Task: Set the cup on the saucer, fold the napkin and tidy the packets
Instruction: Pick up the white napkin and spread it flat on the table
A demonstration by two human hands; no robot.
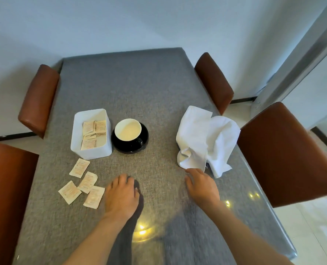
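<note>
A cup (128, 129), white inside and dark outside, stands on a black saucer (143, 139) near the table's middle. Left of it a white bin (82, 148) holds several cream packets (94, 133). Several more loose packets (81, 183) lie on the cloth in front of the bin. A crumpled white napkin (204, 138) lies at the right. My left hand (121, 196) hovers flat, fingers relaxed, just right of the loose packets, holding nothing. My right hand (202, 185) is open, its fingertips at the napkin's near edge.
A grey cloth covers the table (139, 87) under glass. Brown chairs stand at the left (37, 99), near left (5, 197), right (213, 81) and near right (285, 153). Walls close in behind and to the right.
</note>
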